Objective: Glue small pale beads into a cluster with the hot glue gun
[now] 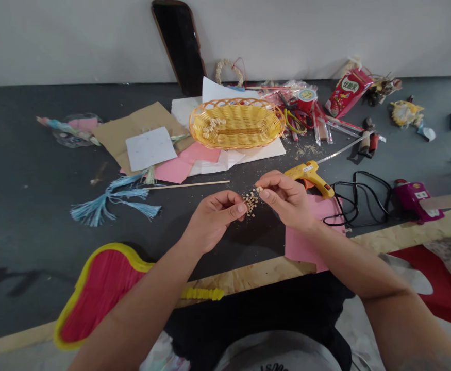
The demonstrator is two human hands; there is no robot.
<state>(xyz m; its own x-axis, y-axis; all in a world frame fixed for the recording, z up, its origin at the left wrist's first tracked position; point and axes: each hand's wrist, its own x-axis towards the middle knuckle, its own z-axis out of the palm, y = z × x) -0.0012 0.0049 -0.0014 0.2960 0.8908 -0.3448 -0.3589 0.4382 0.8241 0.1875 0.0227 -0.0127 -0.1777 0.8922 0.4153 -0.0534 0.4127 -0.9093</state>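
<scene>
A pale wall (74, 41) stands behind the dark bench (24, 206) on my head feed, with a phone (179, 46) leaning against it. Near the middle of the bench I have the left hand (214, 219), its thumb laid over the bent fingers, right beside a cluster (251, 203) of small beige bits. From here I can't tell whether those fingertips grip any of them. The right hand (290, 203) is clearer to me: thumb and forefinger are pinched on a small pale piece (260, 189), just above the cluster's right edge.

Beyond both hands I see a yellow woven basket (240, 140) with more pale pieces (214, 125) at its left end. A yellow glue gun (312, 176) lies just past my right hand, close to a pink sheet (304, 242) under the right forearm. Off to my left are a thin stick (194, 184), some blue tassels (97, 206) and a red, yellow-edged shape (105, 288), partly behind the left forearm.
</scene>
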